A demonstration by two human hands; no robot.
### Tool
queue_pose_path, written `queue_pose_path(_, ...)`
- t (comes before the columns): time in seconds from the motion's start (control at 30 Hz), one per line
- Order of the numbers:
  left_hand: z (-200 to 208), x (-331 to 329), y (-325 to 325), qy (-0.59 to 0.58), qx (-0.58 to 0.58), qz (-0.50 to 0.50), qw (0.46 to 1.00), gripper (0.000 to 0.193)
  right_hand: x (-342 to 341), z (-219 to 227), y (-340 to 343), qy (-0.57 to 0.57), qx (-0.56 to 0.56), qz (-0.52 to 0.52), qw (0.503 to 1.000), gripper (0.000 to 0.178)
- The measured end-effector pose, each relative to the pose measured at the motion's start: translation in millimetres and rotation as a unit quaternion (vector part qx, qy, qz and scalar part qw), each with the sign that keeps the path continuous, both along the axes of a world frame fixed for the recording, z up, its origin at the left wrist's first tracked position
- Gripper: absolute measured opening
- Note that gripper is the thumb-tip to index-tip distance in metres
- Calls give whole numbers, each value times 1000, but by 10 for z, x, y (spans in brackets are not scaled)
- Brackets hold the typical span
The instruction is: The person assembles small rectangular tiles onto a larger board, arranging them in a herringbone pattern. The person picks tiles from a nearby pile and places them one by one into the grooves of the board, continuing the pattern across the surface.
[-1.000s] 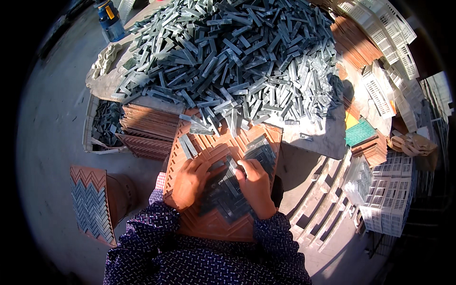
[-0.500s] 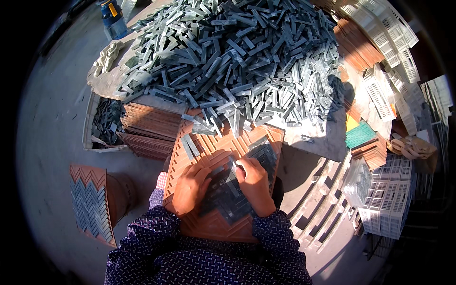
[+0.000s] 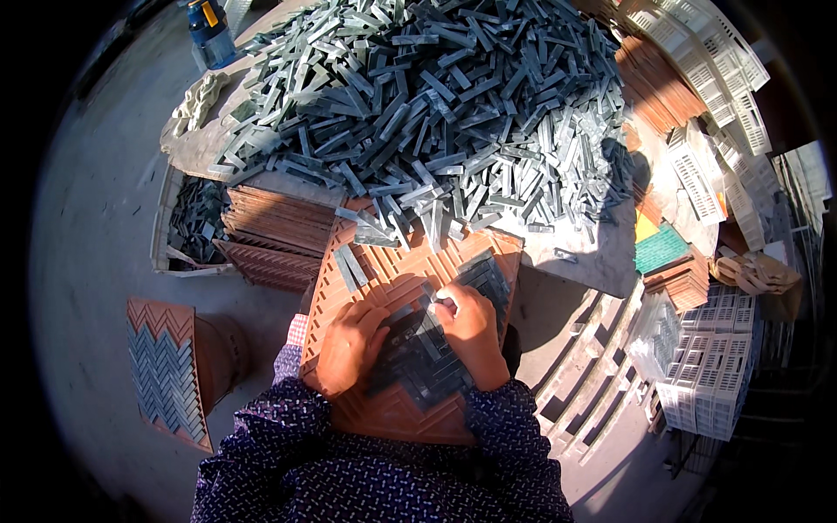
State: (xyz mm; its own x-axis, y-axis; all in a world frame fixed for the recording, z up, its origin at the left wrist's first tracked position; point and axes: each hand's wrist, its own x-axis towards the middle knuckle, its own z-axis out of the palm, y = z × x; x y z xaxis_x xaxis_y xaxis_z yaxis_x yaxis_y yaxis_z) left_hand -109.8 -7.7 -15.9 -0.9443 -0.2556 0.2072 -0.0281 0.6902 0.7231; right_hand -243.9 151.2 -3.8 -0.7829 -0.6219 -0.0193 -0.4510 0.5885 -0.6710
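Observation:
An orange-brown mould board point(image 3: 366, 418) with herringbone grooves lies in front of me, partly filled with dark grey stone strips point(image 3: 423, 370). My left hand point(image 3: 349, 344) rests on its left side with fingers curled; its palm is hidden, so whatever it may hold does not show. Over the filled part, my right hand point(image 3: 471, 327) has thumb and forefinger closed together. A short grey strip point(image 3: 428, 293) is right beside those fingertips, and I cannot tell whether they touch it. Two loose strips point(image 3: 350, 267) lie side by side on the board's upper left.
A big heap of stone strips point(image 3: 418, 105) covers the table point(image 3: 602, 253) beyond the board. Left are stacked mould boards point(image 3: 270, 227), a crate point(image 3: 161, 227) of dark pieces and a strip-filled board point(image 3: 166, 375) on a drum. A slatted pallet point(image 3: 584, 366) and white crates point(image 3: 706, 375) stand right.
My right hand has shifted slightly right, away from the short strip that was at its fingertips. My left hand looks unmoved.

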Motion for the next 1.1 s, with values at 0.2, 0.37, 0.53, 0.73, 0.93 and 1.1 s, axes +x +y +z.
queue_pose_path(0.2,23,-1,2,-13,-3,-6,1000,24,83,-50,-103,73,27,-38,996,9)
queue_pose_path(0.37,29,7,21,-12,-2,-1,1000,23,9,-37,-100,59,30,-9,998,10)
queue_pose_path(0.53,89,35,4,-14,-7,0,1000,22,-66,64,-51,40,-49,-6,998,11)
queue_pose_path(0.73,35,59,-16,-17,11,15,1000,21,29,139,-61,11,-88,64,994,21)
queue_pose_path(0.93,-8,13,-53,-40,85,6,996,21,40,-57,-190,93,-41,225,969,12)
queue_pose_path(1.1,83,36,-21,-41,69,8,997,22,-47,-38,-255,84,-19,255,963,3)
